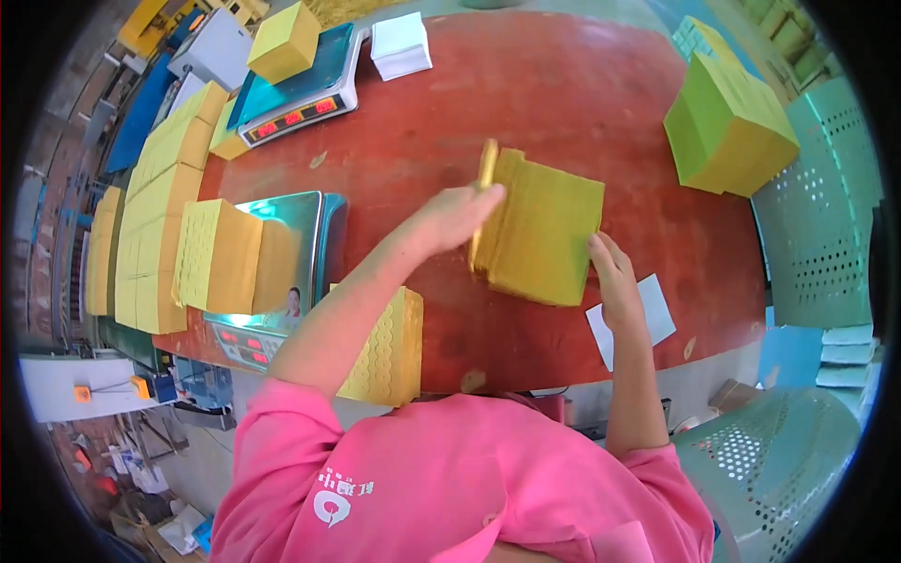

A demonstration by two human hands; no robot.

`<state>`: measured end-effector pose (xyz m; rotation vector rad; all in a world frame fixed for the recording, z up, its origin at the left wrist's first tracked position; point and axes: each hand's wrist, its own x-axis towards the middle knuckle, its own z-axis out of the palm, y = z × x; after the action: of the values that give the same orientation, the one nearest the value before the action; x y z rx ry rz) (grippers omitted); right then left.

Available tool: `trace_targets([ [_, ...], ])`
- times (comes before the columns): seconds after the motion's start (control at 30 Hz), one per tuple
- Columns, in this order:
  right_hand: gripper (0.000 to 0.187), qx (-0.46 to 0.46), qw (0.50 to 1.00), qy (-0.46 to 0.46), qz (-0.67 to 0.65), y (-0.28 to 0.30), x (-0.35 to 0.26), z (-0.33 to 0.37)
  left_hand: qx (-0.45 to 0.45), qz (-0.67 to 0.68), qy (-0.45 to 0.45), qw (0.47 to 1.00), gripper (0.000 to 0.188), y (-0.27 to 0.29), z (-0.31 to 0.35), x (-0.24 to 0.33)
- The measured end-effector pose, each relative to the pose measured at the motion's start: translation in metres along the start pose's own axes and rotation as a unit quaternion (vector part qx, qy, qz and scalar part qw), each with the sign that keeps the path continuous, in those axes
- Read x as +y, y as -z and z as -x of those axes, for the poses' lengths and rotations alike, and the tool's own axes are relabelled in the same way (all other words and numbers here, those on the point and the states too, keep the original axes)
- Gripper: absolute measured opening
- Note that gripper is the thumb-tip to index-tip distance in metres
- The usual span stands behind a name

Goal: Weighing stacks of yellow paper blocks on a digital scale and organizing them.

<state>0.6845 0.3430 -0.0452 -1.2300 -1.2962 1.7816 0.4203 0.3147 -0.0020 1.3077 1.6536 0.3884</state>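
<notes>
On the red table a thick stack of yellow paper sheets stands between my two hands. My left hand is closed at the stack's left side, its thumb and fingers on a thin yellow sheaf that leans slightly away from the rest. Its other fingers are partly hidden. Against the right edge of the stack, my right hand grips with bent fingers; the thumb is hard to see. Partly under my right hand and wrist lies a white sheet on the table.
Left of me, a digital scale carries a yellow paper block. Another scale behind it bears a yellow block, beside a white stack. A yellow block sits by my left forearm; large yellow stacks stand far right, near a green perforated chair.
</notes>
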Motion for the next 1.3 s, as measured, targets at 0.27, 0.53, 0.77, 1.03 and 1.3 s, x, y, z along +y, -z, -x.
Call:
trace_targets([
  [0.27, 0.058, 0.024, 0.998, 0.048, 0.028, -0.016, 0.009, -0.005, -0.008, 0.155, -0.052, 0.986, 0.070, 0.003, -0.018, -0.033],
  [0.53, 0.063, -0.018, 0.997, 0.075, -0.029, -0.031, -0.002, 0.003, 0.034, 0.090, -0.124, 0.988, 0.063, -0.009, -0.005, -0.007],
  [0.77, 0.085, -0.015, 0.959, 0.281, -0.008, -0.032, -0.017, 0.021, 0.095, 0.068, -0.274, 0.955, 0.085, -0.005, 0.046, -0.003],
  [1.03, 0.094, -0.024, 0.966, 0.250, 0.062, -0.030, 0.027, 0.015, 0.013, 0.241, -0.274, 0.931, 0.110, -0.010, 0.043, -0.028],
  [1.3, 0.100, -0.012, 0.970, 0.244, 0.009, -0.028, 0.028, 0.011, -0.043, 0.471, -0.175, 0.864, 0.074, -0.012, 0.023, -0.018],
])
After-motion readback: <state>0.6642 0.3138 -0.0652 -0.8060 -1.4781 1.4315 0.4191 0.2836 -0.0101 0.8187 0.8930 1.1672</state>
